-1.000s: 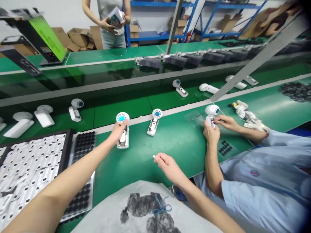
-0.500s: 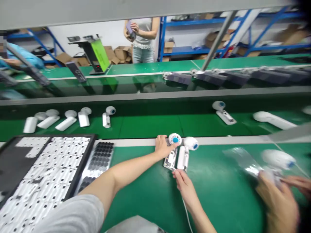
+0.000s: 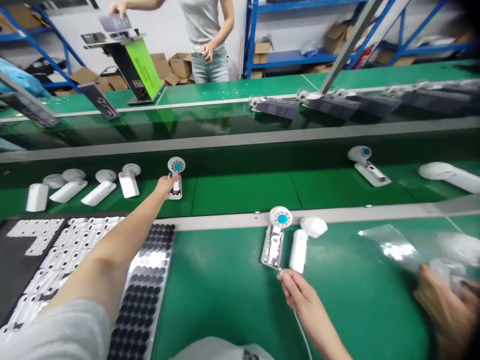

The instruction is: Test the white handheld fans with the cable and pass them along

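My left hand reaches onto the far green strip, its fingers closed on a white device with a round blue-centred head. Near the bench's middle, my right hand pinches the end of a white cable at the lower edge of an open white device. Whether the plug sits inside it is too small to tell. Just right of that device lies a closed white device, its rounded head turned up and to the right.
Left are a black tray of white covers and a sheet of black discs. Several white devices stand on the far strip. Another person's hands are at right, near a clear bag. Someone stands beyond the line.
My left hand has left the open device on the bench and moved up-left to one on the far strip. My right hand stays by the open device. The person beyond now reaches left.
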Demonstrator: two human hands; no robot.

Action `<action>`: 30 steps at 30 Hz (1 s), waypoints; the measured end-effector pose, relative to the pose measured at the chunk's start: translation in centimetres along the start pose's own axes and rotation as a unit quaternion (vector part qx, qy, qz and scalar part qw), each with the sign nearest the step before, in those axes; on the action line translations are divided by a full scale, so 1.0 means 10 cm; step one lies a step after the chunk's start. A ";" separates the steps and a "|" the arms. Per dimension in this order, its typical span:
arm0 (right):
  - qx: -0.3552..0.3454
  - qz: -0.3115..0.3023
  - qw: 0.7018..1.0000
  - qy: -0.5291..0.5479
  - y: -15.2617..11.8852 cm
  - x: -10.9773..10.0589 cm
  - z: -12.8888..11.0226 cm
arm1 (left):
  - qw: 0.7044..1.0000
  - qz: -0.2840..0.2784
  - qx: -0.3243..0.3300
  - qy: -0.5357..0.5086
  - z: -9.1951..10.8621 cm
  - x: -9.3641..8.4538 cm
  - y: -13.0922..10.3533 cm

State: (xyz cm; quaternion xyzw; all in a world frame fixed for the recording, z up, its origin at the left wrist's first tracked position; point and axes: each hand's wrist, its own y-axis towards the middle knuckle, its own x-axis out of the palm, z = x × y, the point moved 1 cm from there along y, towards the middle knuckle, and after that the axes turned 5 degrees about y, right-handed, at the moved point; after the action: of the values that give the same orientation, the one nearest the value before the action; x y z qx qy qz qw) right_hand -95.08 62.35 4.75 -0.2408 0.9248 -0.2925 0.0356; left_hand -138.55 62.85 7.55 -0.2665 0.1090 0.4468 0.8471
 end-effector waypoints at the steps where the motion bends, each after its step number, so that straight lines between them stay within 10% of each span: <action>1: -0.005 -0.009 1.000 -0.005 -0.06 0.03 -0.06 | 0.999 -0.043 -0.009 -0.027 -0.01 0.10 -0.15; 7: -0.102 -0.078 0.987 -0.098 -0.46 0.30 -0.46 | 0.933 -0.291 -0.119 -0.175 -0.07 0.66 -1.63; 12: -0.187 -0.076 0.967 -0.156 -0.73 0.46 -0.56 | 0.888 -0.385 -0.111 -0.223 -0.17 0.73 -2.60; 30: -0.190 -0.147 0.946 -0.218 -1.19 0.37 -0.44 | 0.877 -0.466 -0.083 -0.084 -0.13 0.52 -3.29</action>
State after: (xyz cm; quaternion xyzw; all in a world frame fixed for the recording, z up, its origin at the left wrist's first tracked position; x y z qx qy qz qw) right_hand -94.19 54.48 15.31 -0.4341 0.8872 -0.0540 0.1467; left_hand -108.71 50.67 15.90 -0.3173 -0.1365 0.0279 0.9380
